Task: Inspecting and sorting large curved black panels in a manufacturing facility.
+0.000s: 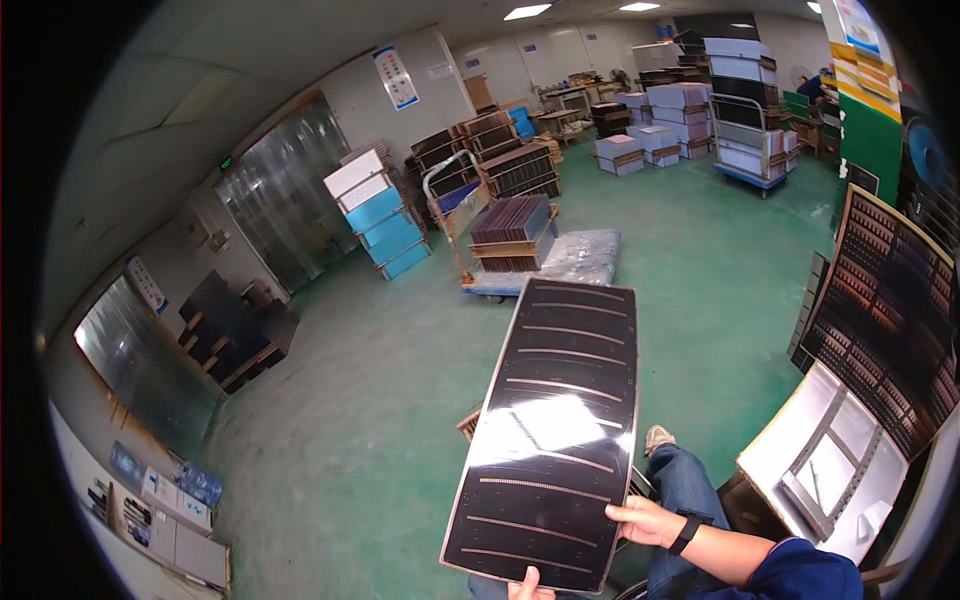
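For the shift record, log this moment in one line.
left hand: holds panel, bottom edge; right hand: holds panel, right edge; panel: dark, striped; floor: green

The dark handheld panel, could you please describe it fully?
The dark panel is a thin, glossy rectangular sheet with pale edges and crosswise rows of fine light marks. A white reflection crosses its middle. It extends forward above the green floor: the right hand grips its right edge, the left hand its near edge.

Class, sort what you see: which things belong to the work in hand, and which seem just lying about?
In hand:
- striped black panel
- left hand, right hand, gripping it

Apparently lying about:
- blue boxes
- water bottle
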`<state>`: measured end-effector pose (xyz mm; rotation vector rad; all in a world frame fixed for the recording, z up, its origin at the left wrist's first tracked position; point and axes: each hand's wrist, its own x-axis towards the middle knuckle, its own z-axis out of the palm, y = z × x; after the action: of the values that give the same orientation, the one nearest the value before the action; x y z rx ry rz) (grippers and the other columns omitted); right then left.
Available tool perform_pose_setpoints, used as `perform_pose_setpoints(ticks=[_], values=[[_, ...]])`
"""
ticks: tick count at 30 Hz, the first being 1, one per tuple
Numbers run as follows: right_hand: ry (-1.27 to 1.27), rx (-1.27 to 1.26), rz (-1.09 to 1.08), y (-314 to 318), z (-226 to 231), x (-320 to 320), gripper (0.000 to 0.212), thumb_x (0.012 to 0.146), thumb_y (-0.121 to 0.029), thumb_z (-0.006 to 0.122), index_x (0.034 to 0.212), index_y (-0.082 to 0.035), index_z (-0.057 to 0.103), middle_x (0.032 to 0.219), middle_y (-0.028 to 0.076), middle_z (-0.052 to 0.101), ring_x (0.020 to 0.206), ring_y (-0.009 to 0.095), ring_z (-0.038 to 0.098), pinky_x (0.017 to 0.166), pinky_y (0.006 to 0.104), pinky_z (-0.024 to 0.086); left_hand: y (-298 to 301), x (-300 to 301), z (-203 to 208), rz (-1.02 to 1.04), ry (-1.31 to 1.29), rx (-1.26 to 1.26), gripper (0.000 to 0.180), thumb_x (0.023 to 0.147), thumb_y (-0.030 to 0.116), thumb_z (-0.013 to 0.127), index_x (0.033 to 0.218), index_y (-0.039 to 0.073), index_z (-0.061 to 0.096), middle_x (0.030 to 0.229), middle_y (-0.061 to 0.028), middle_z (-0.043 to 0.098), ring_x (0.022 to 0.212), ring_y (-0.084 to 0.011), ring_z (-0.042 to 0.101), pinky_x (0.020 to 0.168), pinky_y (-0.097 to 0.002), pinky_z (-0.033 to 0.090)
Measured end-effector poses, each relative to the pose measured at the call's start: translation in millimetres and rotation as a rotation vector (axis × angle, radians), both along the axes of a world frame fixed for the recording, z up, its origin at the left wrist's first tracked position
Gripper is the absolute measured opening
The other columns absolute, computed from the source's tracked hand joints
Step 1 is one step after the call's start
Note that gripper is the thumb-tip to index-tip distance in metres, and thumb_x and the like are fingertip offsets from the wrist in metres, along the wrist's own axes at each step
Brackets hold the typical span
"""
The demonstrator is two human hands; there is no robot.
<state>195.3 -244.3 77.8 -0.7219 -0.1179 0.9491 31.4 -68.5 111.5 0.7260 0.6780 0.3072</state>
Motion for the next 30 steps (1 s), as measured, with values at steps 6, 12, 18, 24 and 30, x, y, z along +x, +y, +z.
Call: perform_pose_setpoints(ticks=[6, 12, 18, 24, 30], values=[[-0.062, 0.313, -0.334, -20, 33, 60, 0.034, 0.090, -0.013, 0.050, 0.121, 0.000, 0.049, 0.111, 0.011, 0.060, 0.098, 0.021, 0.061, 0.084, 0.0373, 0.052, 25, -46, 2, 0.092, -0.023, -0.006, 0.039, 0.090, 0.012, 0.056, 0.126, 0.007, 0.042, 0.116, -0.0101, 0.053, 0.106, -0.0247, 0.052, 0.092, -0.0409, 0.046], [-0.126, 0.232, -0.723, -80, 58, 97, 0.047, 0.093, -0.015, 0.048, 0.136, -0.004, 0.033, 0.103, 0.008, 0.059, 0.088, 0.017, 0.060, 0.078, 0.0326, 0.053, 38, -65, -15, 0.120, 0.029, 0.011, 0.055, 0.090, 0.021, 0.057, 0.137, 0.007, 0.032, 0.131, -0.0144, 0.045, 0.119, -0.0303, 0.045, 0.100, -0.0458, 0.039], [-0.153, 0.245, -0.903, -146, 43, 129, 0.033, 0.093, -0.016, 0.050, 0.125, -0.009, 0.047, 0.096, 0.000, 0.062, 0.081, 0.007, 0.060, 0.066, 0.0229, 0.051, 55, -71, -11, 0.164, 0.049, 0.062, 0.052, 0.093, 0.029, 0.053, 0.136, 0.006, 0.034, 0.132, -0.0144, 0.045, 0.117, -0.0304, 0.047, 0.098, -0.0456, 0.041], [-0.254, -0.102, -0.820, -188, 33, 141, 0.010, 0.092, -0.024, 0.057, 0.083, -0.019, 0.055, 0.071, -0.010, 0.047, 0.063, 0.000, 0.040, 0.053, 0.0184, 0.029, 73, -75, -2, 0.224, -0.078, 0.091, 0.037, 0.094, 0.028, 0.052, 0.118, 0.000, 0.051, 0.115, -0.0099, 0.059, 0.105, -0.0196, 0.056, 0.090, -0.0347, 0.045], [-0.005, 0.029, -0.759, -150, 55, 160, 0.048, 0.100, -0.025, 0.035, 0.141, -0.005, 0.024, 0.145, 0.010, 0.030, 0.130, 0.018, 0.035, 0.107, 0.0328, 0.036, 67, -77, -17, 0.261, -0.246, -0.085, 0.042, 0.092, 0.034, 0.053, 0.123, 0.006, 0.048, 0.111, -0.0063, 0.061, 0.097, -0.0184, 0.060, 0.084, -0.0344, 0.050]])
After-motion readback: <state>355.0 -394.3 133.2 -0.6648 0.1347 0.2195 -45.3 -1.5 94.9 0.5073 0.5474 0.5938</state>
